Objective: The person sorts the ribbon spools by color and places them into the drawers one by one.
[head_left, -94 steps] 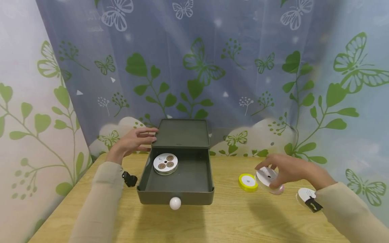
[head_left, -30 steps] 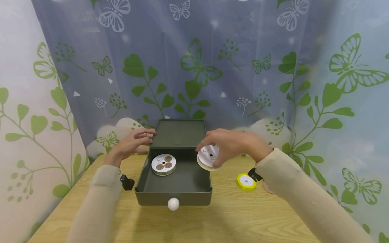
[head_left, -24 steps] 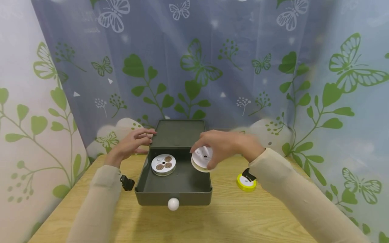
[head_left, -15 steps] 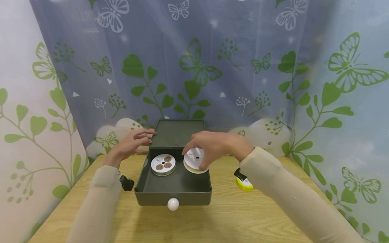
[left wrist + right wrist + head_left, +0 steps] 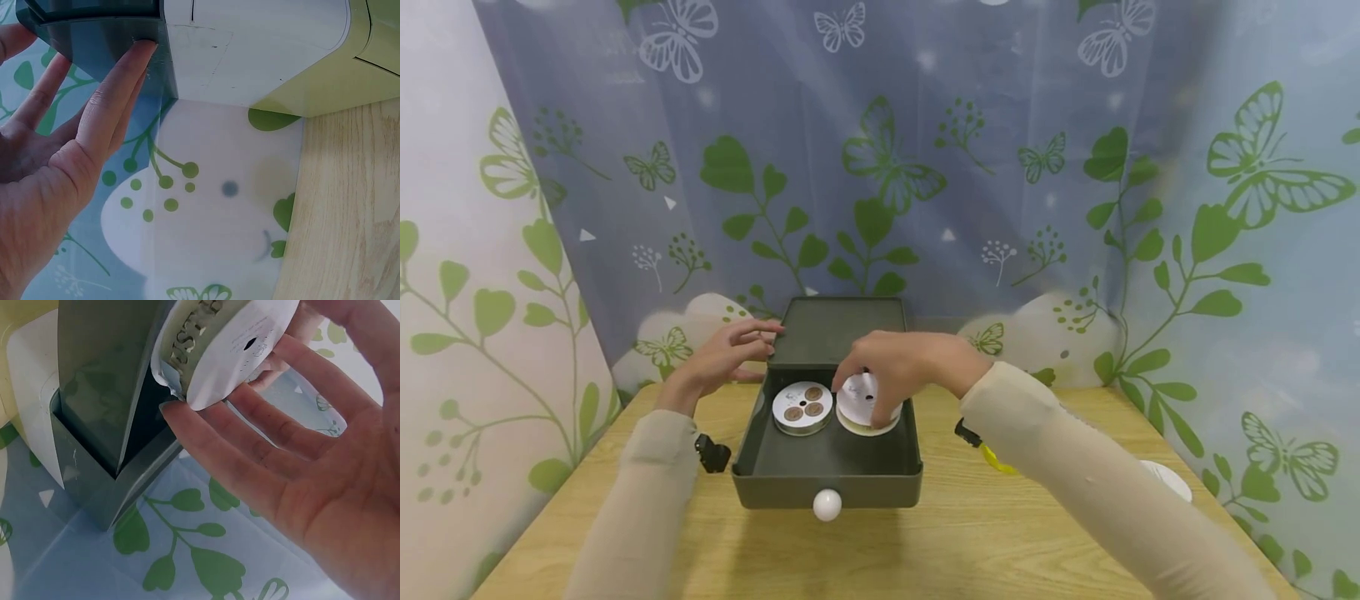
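Observation:
A dark green box (image 5: 844,323) has its drawer (image 5: 827,490) pulled out, with a round white knob in front. In the drawer's left part lies a white spool (image 5: 802,407) with three brown circles. Beside it, my right hand (image 5: 898,367) holds a white ribbon spool (image 5: 859,406) by its edge, within the drawer's walls; whether it touches the floor I cannot tell. The right wrist view shows that spool (image 5: 240,347) with lettered ribbon, held by my right hand (image 5: 300,450). My left hand (image 5: 722,354) touches the box's left side with extended fingers, also in the left wrist view (image 5: 75,137).
Partly behind the right sleeve is a yellow spool (image 5: 999,463). Farther right on the wooden table (image 5: 1000,542) lies a white disc (image 5: 1168,478), partly covered by the sleeve. A patterned curtain (image 5: 925,208) hangs behind the table.
My right hand has carried the white ribbon spool leftward from the table's right side and lowered it into the drawer, beside the other spool. My left hand stays at the box's side.

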